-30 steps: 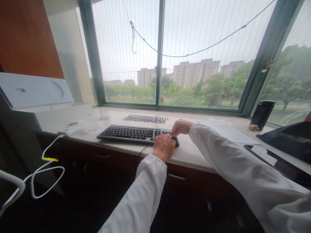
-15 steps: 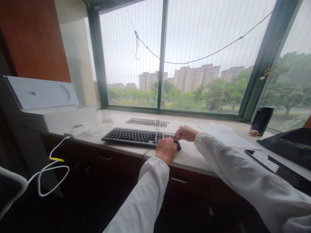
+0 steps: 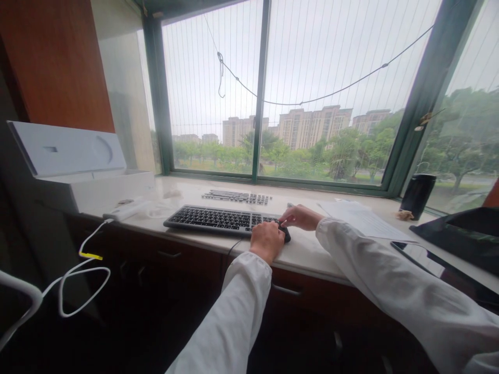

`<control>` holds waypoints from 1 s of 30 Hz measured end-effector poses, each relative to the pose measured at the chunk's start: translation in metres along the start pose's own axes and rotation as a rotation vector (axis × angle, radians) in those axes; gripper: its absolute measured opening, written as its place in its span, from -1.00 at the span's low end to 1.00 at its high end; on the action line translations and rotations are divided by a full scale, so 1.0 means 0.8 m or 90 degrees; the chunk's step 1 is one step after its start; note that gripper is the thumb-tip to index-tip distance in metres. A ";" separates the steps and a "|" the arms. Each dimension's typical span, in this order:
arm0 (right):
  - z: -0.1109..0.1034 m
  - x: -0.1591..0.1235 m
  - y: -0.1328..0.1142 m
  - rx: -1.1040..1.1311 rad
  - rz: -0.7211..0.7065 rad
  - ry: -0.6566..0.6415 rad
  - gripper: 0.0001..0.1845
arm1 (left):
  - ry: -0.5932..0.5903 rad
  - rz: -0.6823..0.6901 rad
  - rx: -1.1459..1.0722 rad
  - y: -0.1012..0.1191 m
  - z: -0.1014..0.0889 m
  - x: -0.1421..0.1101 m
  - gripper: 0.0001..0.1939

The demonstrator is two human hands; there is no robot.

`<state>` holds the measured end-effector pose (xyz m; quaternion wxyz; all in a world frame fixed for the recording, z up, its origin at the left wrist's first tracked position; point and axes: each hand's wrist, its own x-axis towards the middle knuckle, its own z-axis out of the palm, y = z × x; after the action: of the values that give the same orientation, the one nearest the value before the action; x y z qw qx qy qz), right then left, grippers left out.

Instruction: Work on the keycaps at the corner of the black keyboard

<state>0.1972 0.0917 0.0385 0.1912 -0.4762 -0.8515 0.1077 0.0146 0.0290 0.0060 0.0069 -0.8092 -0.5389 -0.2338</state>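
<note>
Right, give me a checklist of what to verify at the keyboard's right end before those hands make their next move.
1. Left hand rests on the keyboard at its right end: ok.
2. Right hand fingertips at the same corner: ok.
3. What the fingers pinch: cannot tell, hidden by the hands.
4. Keyboard flat on the marble ledge, near the front edge: ok.
5. Loose row of keycaps lies behind the keyboard, apart from it: ok.
6. Paper sheets lie beside the right hand, not under it: ok.
</note>
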 end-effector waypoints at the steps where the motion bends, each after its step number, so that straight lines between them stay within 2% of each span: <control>1: 0.000 -0.001 0.003 0.017 0.000 -0.001 -0.54 | 0.004 0.000 -0.001 0.000 0.000 0.000 -0.69; 8: 0.001 -0.001 0.024 0.248 0.022 -0.063 -0.25 | -0.007 -0.002 0.001 0.001 0.000 -0.002 -0.68; 12: 0.003 -0.003 0.027 0.328 0.032 -0.079 -0.19 | -0.005 -0.003 0.001 0.000 0.001 -0.002 -0.68; 21: 0.009 -0.004 0.026 0.258 0.015 -0.024 -0.33 | 0.015 0.004 -0.001 -0.001 0.002 -0.003 -0.70; 26: 0.009 -0.003 0.022 0.237 0.013 -0.023 -0.33 | 0.017 0.002 0.001 0.000 0.002 -0.003 -0.68; 30: 0.005 -0.001 0.018 0.165 0.024 -0.023 -0.37 | 0.010 0.000 0.000 0.000 0.002 -0.003 -0.68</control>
<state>0.2069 0.0982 0.0292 0.2339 -0.4615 -0.8247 0.2285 0.0148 0.0273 0.0037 0.0110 -0.8073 -0.5387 -0.2405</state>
